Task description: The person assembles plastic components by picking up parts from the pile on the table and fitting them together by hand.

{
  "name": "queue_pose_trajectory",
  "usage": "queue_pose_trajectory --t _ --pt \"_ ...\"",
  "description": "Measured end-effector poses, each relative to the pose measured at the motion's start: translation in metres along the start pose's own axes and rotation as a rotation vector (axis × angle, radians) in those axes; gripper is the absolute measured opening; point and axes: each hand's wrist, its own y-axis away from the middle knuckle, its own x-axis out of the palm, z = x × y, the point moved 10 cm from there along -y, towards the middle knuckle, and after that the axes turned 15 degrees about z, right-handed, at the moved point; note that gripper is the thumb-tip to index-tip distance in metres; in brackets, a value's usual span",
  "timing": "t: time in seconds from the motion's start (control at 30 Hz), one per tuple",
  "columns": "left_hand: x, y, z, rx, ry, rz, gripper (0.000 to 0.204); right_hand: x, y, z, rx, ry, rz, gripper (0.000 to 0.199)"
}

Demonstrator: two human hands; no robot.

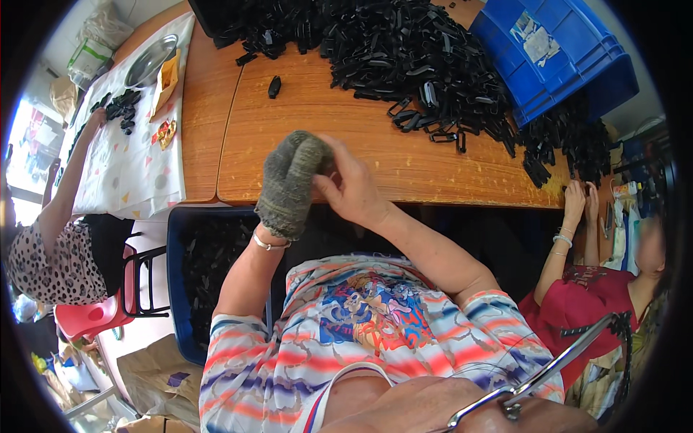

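From the head view, my only feed, I see the grey-green knitted glove (278,191) pulled over the left hand (294,173), just above the near edge of the wooden table (303,112). The knit hides those fingers; I can't tell whether they grip anything. My bare right hand (354,189) is at the glove's side, fingers curled toward the knit and thumb a little apart; whether they pinch it, I can't tell. I'd judge the left is raised so the right can reach the fabric.

Beyond lies a heap of black plastic parts (390,61), probably spread there for easy reach. The blue plastic crate (581,54) leans beside it, perhaps tilted to spill parts out. A blue bin (175,303) with dark pieces sits low by my left arm, seemingly handy for dropping things in.
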Motion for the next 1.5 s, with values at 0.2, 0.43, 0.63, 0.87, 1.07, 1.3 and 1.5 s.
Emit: queue_pose_trajectory --t 0.2,0.43,0.63,0.87,1.07,1.3,1.5 --pt "-0.052 0.054 0.006 -0.268 -0.083 -0.197 0.033 0.041 -0.016 0.016 0.016 -0.061 0.379 0.064" --pt "-0.158 0.111 -0.056 -0.458 -1.138 0.000 0.026 -0.089 -0.062 -0.035 0.219 0.458 0.066 0.033" --pt "-0.115 -0.011 -0.052 -0.266 -0.999 -0.038 0.031 -0.111 -0.084 -0.071 0.356 0.908 0.076 0.038" --pt "-0.101 -0.112 0.038 -0.312 -1.264 0.241 0.029 -0.101 -0.083 -0.066 0.360 0.927 0.157 0.035" --pt "-0.090 -0.108 0.046 -0.330 -1.291 0.443 0.028 -0.086 -0.061 -0.057 0.241 0.888 0.149 0.019" --pt "-0.079 -0.102 0.046 -0.338 -1.200 0.557 0.026 -0.088 -0.056 -0.048 0.196 0.843 0.143 0.021" --pt "-0.085 -0.097 0.049 -0.217 -1.060 0.526 0.033 -0.085 -0.045 -0.039 0.267 0.787 0.130 0.031"
